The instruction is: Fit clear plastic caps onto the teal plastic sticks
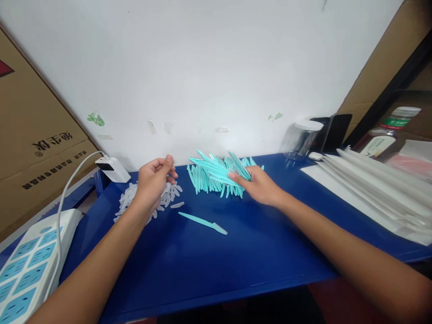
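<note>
My right hand (258, 183) is closed round a bundle of turquoise plastic sticks (219, 171), held above a bigger heap of the same sticks (205, 182) on the blue table (209, 265). Over a pile of small clear plastic caps (130, 198) hovers my left hand (153, 180), its fingers curled with the tips pinched together; what they pinch is too small to name. One turquoise stick with a clear cap on its end (204, 223) lies alone on the table in front of both hands.
A power strip (27, 265) with a white cable and a white charger (113, 168) lie at the left. Cardboard boxes (30, 148) stand at the far left. A stack of white sheets (374, 189), a clear jar (302, 139), a phone and bottles occupy the right.
</note>
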{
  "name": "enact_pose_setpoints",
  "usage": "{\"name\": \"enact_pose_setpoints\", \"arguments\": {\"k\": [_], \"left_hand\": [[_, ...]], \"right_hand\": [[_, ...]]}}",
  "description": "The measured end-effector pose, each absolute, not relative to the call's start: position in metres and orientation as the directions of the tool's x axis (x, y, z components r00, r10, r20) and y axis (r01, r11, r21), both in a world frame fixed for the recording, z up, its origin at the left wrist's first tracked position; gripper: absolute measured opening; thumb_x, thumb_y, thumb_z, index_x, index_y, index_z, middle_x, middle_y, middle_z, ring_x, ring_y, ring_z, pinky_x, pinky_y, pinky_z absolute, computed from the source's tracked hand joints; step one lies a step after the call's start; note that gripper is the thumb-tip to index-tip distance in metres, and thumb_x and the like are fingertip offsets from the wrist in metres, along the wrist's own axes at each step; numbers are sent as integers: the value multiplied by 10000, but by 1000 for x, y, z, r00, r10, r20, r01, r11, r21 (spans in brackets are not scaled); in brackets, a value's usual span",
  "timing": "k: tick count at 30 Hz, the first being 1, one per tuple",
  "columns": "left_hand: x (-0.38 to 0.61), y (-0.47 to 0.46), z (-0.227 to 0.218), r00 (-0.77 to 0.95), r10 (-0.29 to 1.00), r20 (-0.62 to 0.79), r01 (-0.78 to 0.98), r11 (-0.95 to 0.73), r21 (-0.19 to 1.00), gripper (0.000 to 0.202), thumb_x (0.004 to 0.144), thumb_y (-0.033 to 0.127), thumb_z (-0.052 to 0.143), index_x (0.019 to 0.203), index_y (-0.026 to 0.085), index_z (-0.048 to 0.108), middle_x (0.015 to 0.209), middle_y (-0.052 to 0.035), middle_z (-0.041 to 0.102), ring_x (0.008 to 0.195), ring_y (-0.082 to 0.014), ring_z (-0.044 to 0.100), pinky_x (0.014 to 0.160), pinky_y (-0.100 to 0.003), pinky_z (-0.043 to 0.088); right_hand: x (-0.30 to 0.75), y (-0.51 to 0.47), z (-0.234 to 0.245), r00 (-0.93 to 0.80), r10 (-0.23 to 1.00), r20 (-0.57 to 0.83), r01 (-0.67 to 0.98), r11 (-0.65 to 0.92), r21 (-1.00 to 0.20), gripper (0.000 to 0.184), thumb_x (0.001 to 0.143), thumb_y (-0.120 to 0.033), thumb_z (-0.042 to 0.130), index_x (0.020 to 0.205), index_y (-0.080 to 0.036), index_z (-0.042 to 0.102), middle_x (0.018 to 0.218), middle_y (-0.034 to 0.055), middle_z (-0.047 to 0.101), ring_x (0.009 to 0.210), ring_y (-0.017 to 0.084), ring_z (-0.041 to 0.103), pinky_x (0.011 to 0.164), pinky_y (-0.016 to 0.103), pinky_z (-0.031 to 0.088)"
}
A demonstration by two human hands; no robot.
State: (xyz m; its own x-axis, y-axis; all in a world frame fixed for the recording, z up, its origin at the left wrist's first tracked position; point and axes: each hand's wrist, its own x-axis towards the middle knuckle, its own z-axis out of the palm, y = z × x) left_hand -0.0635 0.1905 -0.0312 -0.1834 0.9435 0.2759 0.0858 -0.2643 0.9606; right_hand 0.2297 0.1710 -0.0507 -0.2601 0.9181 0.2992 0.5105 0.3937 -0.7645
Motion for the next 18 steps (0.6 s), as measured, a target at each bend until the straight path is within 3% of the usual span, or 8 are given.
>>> {"name": "enact_pose_setpoints", "arguments": {"k": [2, 4, 7, 9, 11, 14, 18], "left_hand": [[-75, 196, -27, -248, 933, 262, 170, -225, 960, 402, 809, 553, 770, 775, 167, 664, 753, -30, 658, 610, -144, 608, 519, -256, 488], [-85, 201, -26, -277, 913, 301, 425, -165, 890, 348, 831, 521, 716, 772, 181, 673, 771, -49, 695, 642, -183, 637, 561, -292, 501], [-97, 206, -33, -188, 890, 415, 862, -53, 504, 269, 858, 463, 642, 779, 211, 696, 790, -76, 742, 762, -269, 686, 675, -352, 502], [-102, 207, -41, -102, 906, 411, 971, 1, 238, 267, 880, 444, 598, 795, 218, 709, 826, -104, 760, 829, -318, 700, 710, -379, 488], [-105, 208, -47, -66, 922, 382, 994, 27, 107, 299, 906, 436, 553, 845, 207, 734, 881, -137, 767, 865, -349, 702, 714, -399, 484], [-105, 210, -47, 25, 917, 399, 995, -59, 74, 343, 930, 437, 531, 944, 190, 769, 994, -159, 768, 953, -360, 688, 779, -422, 499], [-104, 206, -32, 304, 902, 306, 877, -391, 279, 333, 891, 520, 641, 947, 224, 781, 1066, -98, 762, 1009, -289, 668, 886, -384, 505]], "right_hand": [[234, 175, -50, -210, 916, 341, 522, 400, -753, 590, 931, -708, 520, 667, -227, 304, 672, -27, 260, 627, 113, 261, 561, 274, 212], [237, 180, -51, -160, 911, 380, 530, 404, -745, 581, 931, -703, 513, 666, -223, 320, 674, -20, 281, 643, 122, 283, 573, 274, 231], [240, 186, -56, -94, 907, 410, 560, 388, -732, 566, 934, -686, 503, 659, -219, 341, 664, -15, 308, 649, 129, 309, 579, 277, 242], [242, 189, -59, -55, 904, 423, 601, 368, -710, 549, 935, -661, 497, 648, -215, 354, 647, -13, 324, 645, 132, 324, 582, 280, 242], [243, 193, -62, -20, 899, 438, 641, 348, -684, 529, 935, -626, 490, 632, -211, 366, 629, -11, 340, 636, 133, 336, 587, 283, 243], [245, 196, -64, 9, 892, 452, 671, 330, -665, 510, 931, -595, 481, 615, -204, 391, 608, -8, 361, 625, 132, 342, 590, 285, 249], [247, 198, -64, 27, 894, 448, 672, 315, -670, 504, 928, -594, 481, 627, -191, 447, 609, 2, 420, 620, 140, 383, 592, 285, 271]]}}
